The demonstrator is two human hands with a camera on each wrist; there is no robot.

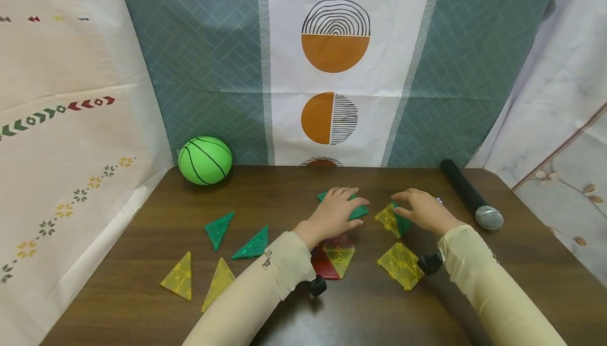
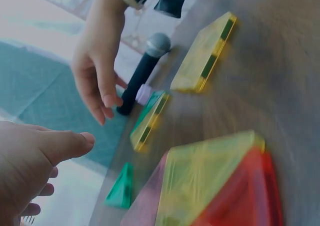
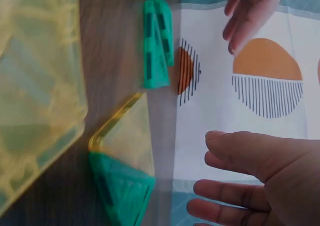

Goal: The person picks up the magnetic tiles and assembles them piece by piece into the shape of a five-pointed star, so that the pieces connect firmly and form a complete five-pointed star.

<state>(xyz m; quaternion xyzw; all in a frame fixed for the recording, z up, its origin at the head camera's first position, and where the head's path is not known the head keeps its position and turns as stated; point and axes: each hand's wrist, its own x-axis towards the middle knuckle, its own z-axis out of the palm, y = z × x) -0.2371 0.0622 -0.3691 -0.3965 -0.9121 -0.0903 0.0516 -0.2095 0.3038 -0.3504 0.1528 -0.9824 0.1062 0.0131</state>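
Note:
My left hand [image 1: 332, 215] hovers above the table with fingers spread, holding nothing. Partly under it in the head view lie green triangle tiles [image 1: 359, 212]. Nearer me is a flat shape of red, yellow and purple triangle tiles [image 1: 342, 256], partly covered by my left wrist. My right hand [image 1: 423, 212] is also raised, its fingers loosely bent around nothing. Beside and below it sits a yellow tile joined along an edge to a green one [image 3: 122, 186]. A yellow square made of tiles [image 1: 400, 266] lies nearer, by the right wrist.
Loose green triangles [image 1: 251, 243] and yellow triangles [image 1: 179, 276] lie on the left of the wooden table. A green ball [image 1: 205, 160] stands at the back left. At the right lies a black microphone [image 1: 469, 193], with a small lilac object [image 2: 144, 94] near it.

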